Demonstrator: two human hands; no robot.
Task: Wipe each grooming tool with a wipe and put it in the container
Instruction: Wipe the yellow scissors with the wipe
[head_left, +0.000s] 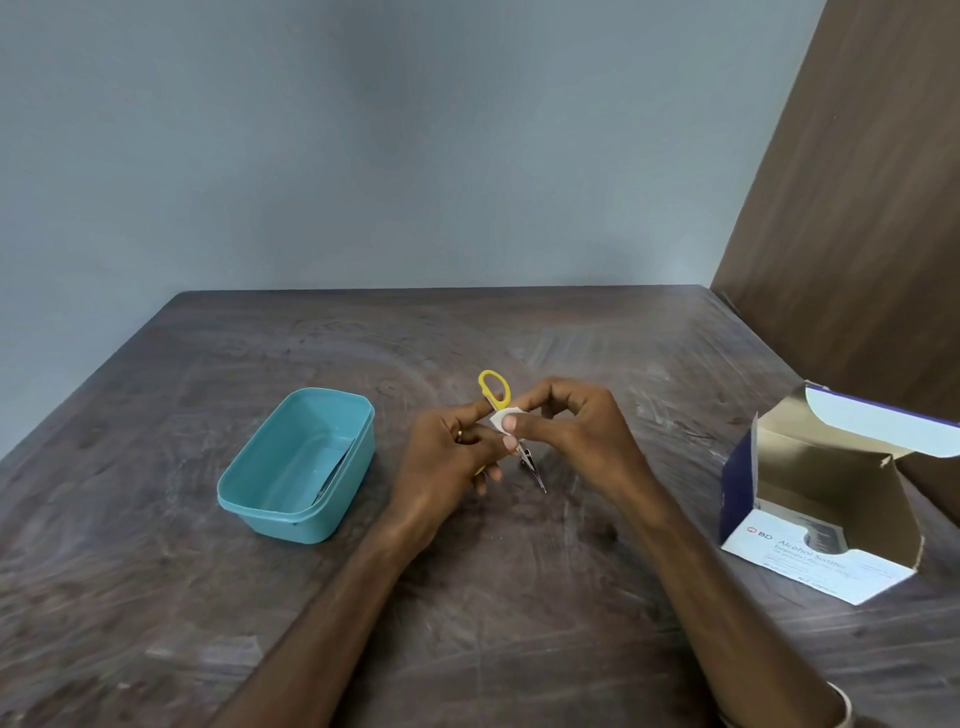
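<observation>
— Which step are you on?

— You're wiping: your left hand grips the yellow-handled scissors above the table, your right hand pinches the white wipe against them near the pivot.

— And next?

— Probably finish the blades, then carry them left to the teal container, where something slender already lies.

— The room?

— Dark scuffed wood, grey wall, an open swab box at your right.

Scuffed table with container, box.
</observation>
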